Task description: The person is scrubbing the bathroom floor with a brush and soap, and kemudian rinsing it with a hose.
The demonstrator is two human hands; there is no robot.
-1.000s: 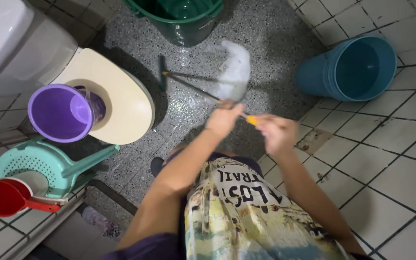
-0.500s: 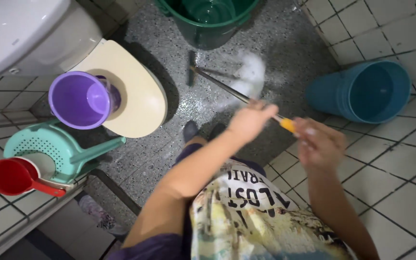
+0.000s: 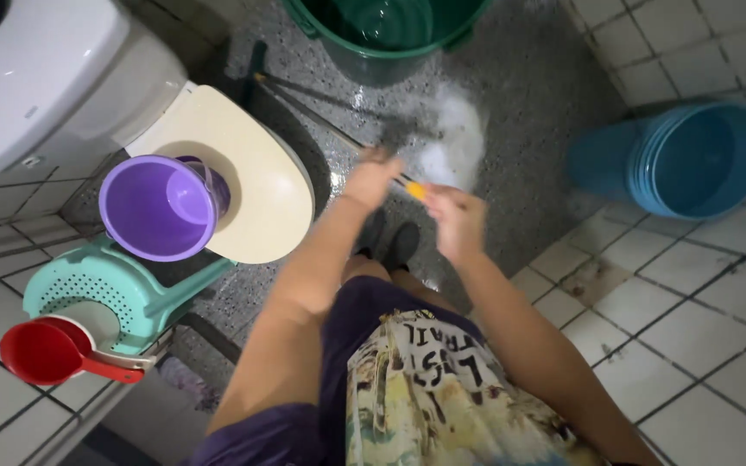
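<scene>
Both my hands grip a thin long-handled scrubbing tool with an orange section (image 3: 414, 190). My left hand (image 3: 373, 177) is closed on the stick, higher up. My right hand (image 3: 458, 217) is closed on it just below the orange part. The stick (image 3: 312, 116) runs up and left across the grey speckled floor (image 3: 528, 78) toward the gap between the toilet and the green bucket. A patch of white foam (image 3: 452, 142) lies on the floor just beyond my hands. The tool's working end is blurred and I cannot make it out.
A white toilet (image 3: 36, 86) with a cream lid (image 3: 256, 185) stands at left, and a purple bucket (image 3: 153, 207) sits on the lid. A teal strainer (image 3: 88, 289) and red scoop (image 3: 41, 349) lie lower left. A green bucket (image 3: 390, 34) stands at the top and stacked blue buckets (image 3: 692, 164) at right.
The view has shifted, so the toilet and buckets sit further right and lower. My hands have moved left with the stick, and the foam now lies beyond them.
</scene>
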